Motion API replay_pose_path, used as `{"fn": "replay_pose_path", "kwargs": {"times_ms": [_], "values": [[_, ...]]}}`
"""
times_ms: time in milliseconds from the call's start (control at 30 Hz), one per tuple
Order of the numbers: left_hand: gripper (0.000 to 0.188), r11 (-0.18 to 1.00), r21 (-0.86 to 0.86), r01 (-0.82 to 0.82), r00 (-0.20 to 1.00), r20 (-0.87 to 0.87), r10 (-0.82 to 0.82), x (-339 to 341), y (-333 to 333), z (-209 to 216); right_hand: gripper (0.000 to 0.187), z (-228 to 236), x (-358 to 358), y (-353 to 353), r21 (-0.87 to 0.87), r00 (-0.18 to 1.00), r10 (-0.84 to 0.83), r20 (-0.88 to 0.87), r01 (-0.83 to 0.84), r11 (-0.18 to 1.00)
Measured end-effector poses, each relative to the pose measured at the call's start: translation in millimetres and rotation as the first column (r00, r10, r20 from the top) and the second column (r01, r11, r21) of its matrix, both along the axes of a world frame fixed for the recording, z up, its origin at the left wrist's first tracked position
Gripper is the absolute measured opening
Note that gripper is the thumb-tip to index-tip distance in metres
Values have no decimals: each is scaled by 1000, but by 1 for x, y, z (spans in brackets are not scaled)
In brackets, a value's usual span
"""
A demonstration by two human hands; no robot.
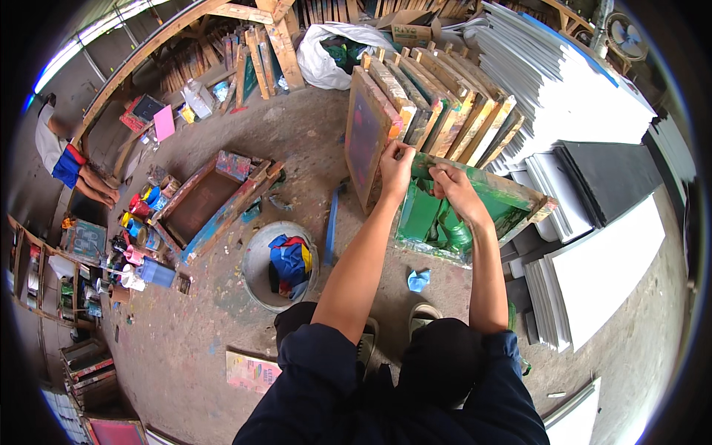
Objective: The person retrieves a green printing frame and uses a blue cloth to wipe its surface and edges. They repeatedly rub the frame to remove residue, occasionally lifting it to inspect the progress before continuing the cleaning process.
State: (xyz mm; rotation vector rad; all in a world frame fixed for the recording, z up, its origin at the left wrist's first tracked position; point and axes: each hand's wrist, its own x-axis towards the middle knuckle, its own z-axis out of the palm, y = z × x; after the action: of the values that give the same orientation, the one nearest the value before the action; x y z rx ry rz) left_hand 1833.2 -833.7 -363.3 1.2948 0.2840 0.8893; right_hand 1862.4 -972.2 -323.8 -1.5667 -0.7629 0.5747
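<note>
Frame [506, 190], rectangular, green-stained wood, at one o'clock, with bare, curled left hand [397, 169] and right hand [457, 194] near each other along upper edge, grips unclear; seemingly edge work, next needing steady bracing.

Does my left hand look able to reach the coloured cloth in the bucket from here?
Probably yes: nothing covers the coloured cloth, and the open bucket stands just left of your left forearm. Your left hand would first have to leave the upper edge of the green-stained screen frame.
</note>
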Motion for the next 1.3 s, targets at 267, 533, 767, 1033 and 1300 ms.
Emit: {"fn": "replay_pose_path", "kwargs": {"times_ms": [267, 533, 767, 1033, 1300], "values": [[11, 998, -49, -33, 999, -15, 32, 8, 1, -5, 24, 18, -31, -11, -345, 909, 154, 387, -12, 938], [15, 993, -101, -66, 995, 65, 73, 13, 20, -9, 22, -55, -20, -82, -222, 818, -294, 495, 446, 867], [15, 973, -88, -212, 977, -10, 212, 26, 23, -8, 28, -61, 21, -53, -87, 888, -325, 325, 370, 925], [18, 937, -79, -340, 935, -136, 327, 34, 75, -22, 28, -55, 30, -46, -91, 929, -290, 228, 317, 944], [23, 864, 460, -202, 952, -115, 284, 32, 99, -30, 28, -64, 15, -38, 186, 944, -315, 101, 293, 938]]}}
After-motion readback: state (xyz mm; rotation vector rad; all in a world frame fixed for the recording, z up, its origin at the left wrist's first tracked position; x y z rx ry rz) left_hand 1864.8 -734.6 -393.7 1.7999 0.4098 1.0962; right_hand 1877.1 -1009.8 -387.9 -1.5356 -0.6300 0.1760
